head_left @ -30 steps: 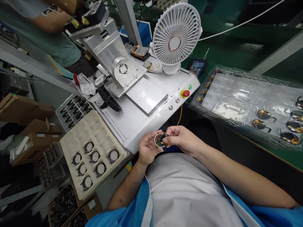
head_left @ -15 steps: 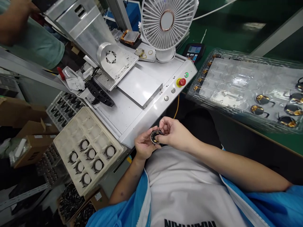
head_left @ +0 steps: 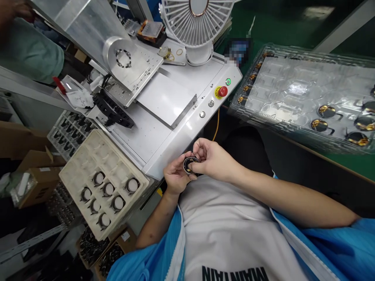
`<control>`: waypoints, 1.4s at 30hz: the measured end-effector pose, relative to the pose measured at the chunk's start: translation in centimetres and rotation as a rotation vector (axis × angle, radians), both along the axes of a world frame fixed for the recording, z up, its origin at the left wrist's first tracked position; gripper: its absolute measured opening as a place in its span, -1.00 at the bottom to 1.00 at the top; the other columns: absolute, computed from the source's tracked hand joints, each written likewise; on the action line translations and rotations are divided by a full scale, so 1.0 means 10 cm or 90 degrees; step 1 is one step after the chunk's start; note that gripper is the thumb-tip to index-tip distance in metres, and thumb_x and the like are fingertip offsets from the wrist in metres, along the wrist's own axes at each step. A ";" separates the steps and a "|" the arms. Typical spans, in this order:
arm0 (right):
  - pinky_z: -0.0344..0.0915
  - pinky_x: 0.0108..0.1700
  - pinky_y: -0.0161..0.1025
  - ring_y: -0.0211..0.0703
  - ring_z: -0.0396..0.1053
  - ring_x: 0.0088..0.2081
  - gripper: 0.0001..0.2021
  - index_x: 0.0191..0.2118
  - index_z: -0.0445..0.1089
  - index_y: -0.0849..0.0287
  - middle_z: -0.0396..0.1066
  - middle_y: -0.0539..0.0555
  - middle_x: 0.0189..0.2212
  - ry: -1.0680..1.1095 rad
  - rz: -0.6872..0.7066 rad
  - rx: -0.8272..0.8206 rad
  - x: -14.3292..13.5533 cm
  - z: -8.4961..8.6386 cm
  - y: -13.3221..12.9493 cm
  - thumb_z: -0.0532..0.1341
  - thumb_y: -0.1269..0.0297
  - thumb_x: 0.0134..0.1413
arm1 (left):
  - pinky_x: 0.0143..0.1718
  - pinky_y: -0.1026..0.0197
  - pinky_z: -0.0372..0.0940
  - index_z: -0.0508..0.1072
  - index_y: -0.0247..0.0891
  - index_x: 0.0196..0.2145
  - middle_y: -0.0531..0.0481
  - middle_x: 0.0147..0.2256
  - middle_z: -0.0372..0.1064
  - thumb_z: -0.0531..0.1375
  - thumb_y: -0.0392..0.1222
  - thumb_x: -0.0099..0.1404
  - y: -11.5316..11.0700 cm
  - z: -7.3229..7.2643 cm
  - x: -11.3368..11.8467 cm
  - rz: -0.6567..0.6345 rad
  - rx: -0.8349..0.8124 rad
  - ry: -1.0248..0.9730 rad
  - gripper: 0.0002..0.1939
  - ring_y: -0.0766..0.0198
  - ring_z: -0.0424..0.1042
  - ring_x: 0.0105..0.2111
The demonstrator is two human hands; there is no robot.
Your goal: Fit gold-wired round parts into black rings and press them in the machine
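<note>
Head camera, looking down — what do the hands have?

— Both on one piece: a small round black disc with gold marks (head_left: 191,164), held just above the lap, close to the front edge of the white machine housing (head_left: 164,144). Left hand (head_left: 175,177) cups it from below, fingers clamped on its rim; right hand (head_left: 211,158) pinches it from above, fingertips closed on it.

— Containers?

— Left side, a cream moulded tray with square pockets (head_left: 88,156), seven round silver-rimmed parts (head_left: 131,185) sitting in its near pockets. Right side, a clear plastic blister tray (head_left: 293,93) on the green bench, black-and-gold discs (head_left: 326,111) along its edges, most pockets bare. Below the cream tray, cardboard boxes of small dark parts (head_left: 90,246).

— Any writing?

— "MAINTAIN" upside down on the white shirt (head_left: 234,273). Labels by the machine buttons are too small to read.

— Around them?

— A red mushroom button (head_left: 222,91), a green lamp (head_left: 228,81), a white desk fan (head_left: 196,23), and another person's green sleeve (head_left: 29,50) far left.
</note>
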State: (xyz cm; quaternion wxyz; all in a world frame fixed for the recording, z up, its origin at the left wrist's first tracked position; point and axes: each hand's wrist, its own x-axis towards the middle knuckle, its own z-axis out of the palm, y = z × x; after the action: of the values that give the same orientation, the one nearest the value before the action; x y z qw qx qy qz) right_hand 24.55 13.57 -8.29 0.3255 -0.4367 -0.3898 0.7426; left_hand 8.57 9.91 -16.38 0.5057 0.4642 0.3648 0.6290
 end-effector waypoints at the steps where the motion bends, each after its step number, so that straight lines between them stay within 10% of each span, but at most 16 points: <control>1: 0.17 -0.56 -0.39 -0.27 0.37 -0.58 -0.64 -0.31 0.14 0.08 0.30 -0.19 -0.61 0.001 0.001 0.002 0.00 0.00 0.00 0.32 0.44 -0.22 | -0.09 0.16 0.59 0.64 0.05 -0.01 -0.01 -0.07 0.67 0.61 -0.09 -0.09 0.00 0.00 0.00 0.001 0.006 -0.001 -0.37 0.13 0.68 -0.14; 27: 0.37 -0.52 -0.37 -0.27 0.40 -0.57 -0.59 -0.31 0.19 0.12 0.37 -0.15 -0.59 0.038 -0.002 -0.044 0.01 -0.09 0.05 0.44 0.47 -0.18 | -0.06 0.19 0.58 0.63 0.03 0.01 0.01 -0.02 0.65 0.59 -0.14 -0.03 -0.03 -0.03 -0.02 0.002 0.009 -0.013 -0.39 0.14 0.67 -0.09; 42: 0.36 -0.66 -0.37 -0.31 0.33 -0.68 -0.39 -0.55 0.20 0.17 0.46 0.03 -0.63 0.106 0.038 -0.111 -0.01 -0.14 0.00 0.61 -0.07 -0.36 | 0.01 0.00 0.58 0.65 0.05 -0.03 -0.03 -0.04 0.65 0.58 -0.21 -0.01 -0.09 0.16 -0.01 0.038 -0.030 0.053 -0.45 0.01 0.66 -0.06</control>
State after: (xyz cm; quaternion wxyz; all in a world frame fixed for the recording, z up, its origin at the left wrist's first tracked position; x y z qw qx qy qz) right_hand 24.47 13.58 -9.71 0.2952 -0.3884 -0.3084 0.8166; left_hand 8.42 9.03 -14.76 0.4817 0.4666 0.4140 0.6155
